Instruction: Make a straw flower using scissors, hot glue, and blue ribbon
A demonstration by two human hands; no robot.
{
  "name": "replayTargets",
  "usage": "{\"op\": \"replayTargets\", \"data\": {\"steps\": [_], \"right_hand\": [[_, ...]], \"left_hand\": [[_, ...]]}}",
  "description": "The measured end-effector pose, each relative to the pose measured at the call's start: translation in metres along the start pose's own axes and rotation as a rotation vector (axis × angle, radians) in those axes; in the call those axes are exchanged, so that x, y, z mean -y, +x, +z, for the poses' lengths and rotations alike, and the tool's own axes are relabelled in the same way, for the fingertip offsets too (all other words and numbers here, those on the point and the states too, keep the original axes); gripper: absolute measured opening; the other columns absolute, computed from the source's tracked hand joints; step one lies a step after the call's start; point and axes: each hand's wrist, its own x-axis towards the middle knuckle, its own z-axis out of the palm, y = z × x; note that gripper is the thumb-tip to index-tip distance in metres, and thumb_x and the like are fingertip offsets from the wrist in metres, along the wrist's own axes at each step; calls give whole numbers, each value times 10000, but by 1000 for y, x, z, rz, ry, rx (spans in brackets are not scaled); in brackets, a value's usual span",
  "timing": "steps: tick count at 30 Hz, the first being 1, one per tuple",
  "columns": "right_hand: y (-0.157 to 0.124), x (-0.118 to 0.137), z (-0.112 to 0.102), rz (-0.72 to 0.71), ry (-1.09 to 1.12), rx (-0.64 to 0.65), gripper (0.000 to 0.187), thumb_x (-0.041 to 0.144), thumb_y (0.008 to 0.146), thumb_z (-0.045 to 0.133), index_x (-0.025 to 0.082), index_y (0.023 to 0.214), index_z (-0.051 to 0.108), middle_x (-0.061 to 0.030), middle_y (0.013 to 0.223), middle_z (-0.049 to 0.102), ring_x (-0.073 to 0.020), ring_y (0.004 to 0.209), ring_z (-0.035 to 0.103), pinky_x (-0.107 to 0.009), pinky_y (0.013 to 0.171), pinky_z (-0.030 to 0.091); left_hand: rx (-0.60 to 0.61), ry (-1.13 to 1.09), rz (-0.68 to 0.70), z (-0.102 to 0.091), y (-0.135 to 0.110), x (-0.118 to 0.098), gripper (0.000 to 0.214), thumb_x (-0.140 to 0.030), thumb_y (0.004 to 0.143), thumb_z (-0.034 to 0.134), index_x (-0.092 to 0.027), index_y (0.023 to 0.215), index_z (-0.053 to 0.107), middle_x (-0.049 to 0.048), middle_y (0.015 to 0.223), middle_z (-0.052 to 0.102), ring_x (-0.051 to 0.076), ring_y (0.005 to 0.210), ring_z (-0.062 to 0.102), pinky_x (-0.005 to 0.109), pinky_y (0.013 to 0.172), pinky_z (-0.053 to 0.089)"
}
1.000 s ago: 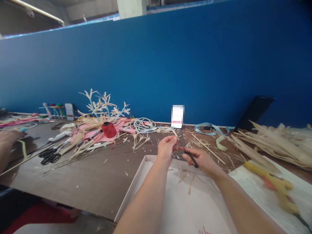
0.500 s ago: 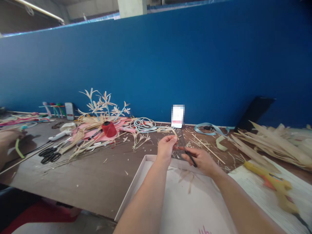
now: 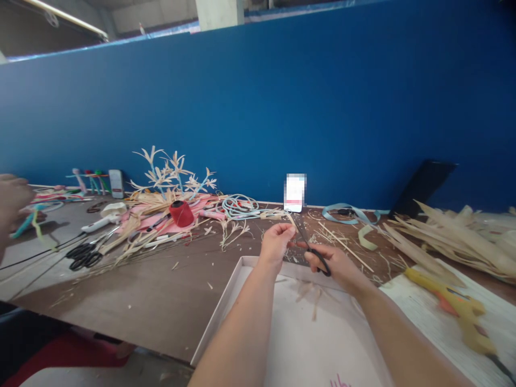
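My left hand (image 3: 274, 243) is closed in a pinch on a thin pale straw strip (image 3: 291, 220) that sticks up past its fingertips. Right beside it, my right hand (image 3: 334, 264) grips black-handled scissors (image 3: 319, 258), whose blades point up toward the strip. Both hands hover over the far edge of a shallow white tray (image 3: 226, 317). A few cut straw bits (image 3: 310, 294) lie inside the tray under the hands.
A yellow glue gun (image 3: 451, 301) lies on a white board at right, beside a heap of dried husks (image 3: 463, 236). Left of centre are a red thread spool (image 3: 180, 213), straw flowers (image 3: 169, 174), blue cord (image 3: 237, 205) and black scissors (image 3: 83, 257). Another person's hand (image 3: 10, 201) works at far left.
My hands have stayed almost in place; the scissors in my right hand shifted slightly. The other person's hand at far left has risen with a green strip.
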Motion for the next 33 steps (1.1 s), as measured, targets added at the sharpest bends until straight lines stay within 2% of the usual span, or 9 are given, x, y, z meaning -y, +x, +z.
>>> {"op": "replayTargets", "data": {"steps": [7,14,23,33], "right_hand": [[-2,2,-1,-21,31,20,524,484,742,575,143,1139,603,17,554,476,-111,557,395,-241,518,280],[-1,4,0,9,71,-4,534,480,724,593,136,1132,607,18,532,479,-108,540,399,-244,507,281],[0,-3,-1,-8,26,11,526,479,756,573,156,1171,579,31,533,454,-98,534,366,-243,508,252],[0,2,1,-23,-21,-13,518,489,750,565,166,1154,598,20,537,474,-107,533,388,-241,500,278]], "left_hand": [[94,94,-30,-2,-1,2,234,-313,614,692,-129,713,587,-1,623,560,73,531,509,188,504,382],[75,139,-42,-3,1,4,254,-326,612,698,-122,717,590,-17,606,537,28,445,396,170,423,288],[94,108,-68,0,-1,1,245,-314,598,702,-123,703,590,-34,538,492,32,438,387,168,420,274],[62,101,-56,2,-2,2,216,-292,613,687,-122,711,597,-32,533,487,32,437,385,164,416,276]]}}
